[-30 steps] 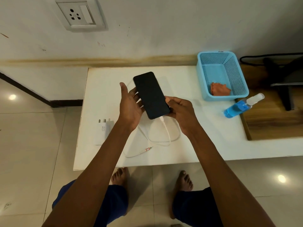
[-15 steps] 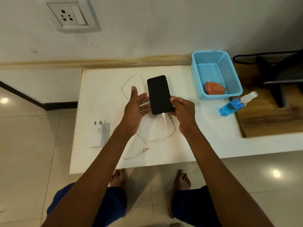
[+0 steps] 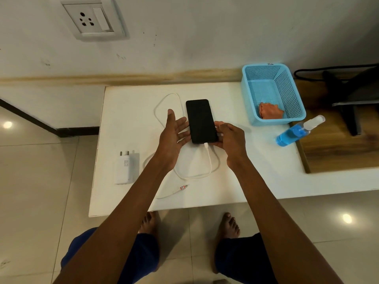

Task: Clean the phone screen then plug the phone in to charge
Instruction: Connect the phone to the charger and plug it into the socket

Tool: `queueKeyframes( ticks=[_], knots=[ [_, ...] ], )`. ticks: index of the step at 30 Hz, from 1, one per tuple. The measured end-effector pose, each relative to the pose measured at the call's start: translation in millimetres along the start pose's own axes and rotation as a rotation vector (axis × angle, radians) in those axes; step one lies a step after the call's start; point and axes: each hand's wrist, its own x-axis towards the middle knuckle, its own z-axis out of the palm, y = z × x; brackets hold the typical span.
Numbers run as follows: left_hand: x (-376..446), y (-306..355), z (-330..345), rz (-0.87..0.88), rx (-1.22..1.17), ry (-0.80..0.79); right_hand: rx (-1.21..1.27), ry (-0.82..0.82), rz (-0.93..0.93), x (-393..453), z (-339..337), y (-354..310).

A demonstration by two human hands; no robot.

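Lowering the phone (image 3: 201, 121) toward the bench (image 3: 131, 111): head view. One second earlier the handset was raised and tilted between both hands; now it lies near the middle of the bench, long axis toward 12 o'clock, screen up. The right hand (image 3: 230, 138) pinches its lower right corner, at 5 o'clock of the screen, while the left hand (image 3: 174, 134) has let go and is spread, fingers straight, just beside the phone's 9 o'clock edge. The white cable (image 3: 209, 160) is already seated in the bottom port; its free plug (image 3: 184, 187) lies loose at 6 o'clock, and the adapter (image 3: 125, 168) lies unconnected at 8 o'clock. Judged from this, charging is not yet complete: cable, adapter and wall socket (image 3: 93, 19), at 11 o'clock, remain to be joined. The cloth (image 3: 270, 110) sits in the blue basket (image 3: 274, 72) at 2 o'clock, with the spray bottle (image 3: 297, 132) near the bench's right margin. Open surface lies to the left; the adapter sits close to the left edge.
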Motion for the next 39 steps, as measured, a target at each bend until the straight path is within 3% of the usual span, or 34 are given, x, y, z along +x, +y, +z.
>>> queueKeyframes(
  ticks=[16,32,36,39],
  knots=[
    [2,-2,-1,-0.008,0.062,0.003,-0.101,0.015,0.024,9,-5,4],
    [-4,-3,-8,0.006,0.076,-0.048,0.074,-0.012,0.147,1,-15,-4],
    [-8,8,-28,0.113,0.11,-0.035,0.111,0.006,0.023,-4,-15,-12],
    [-19,22,-52,0.222,0.15,0.009,0.079,-0.103,-0.126,-15,-6,-16]
  ],
)
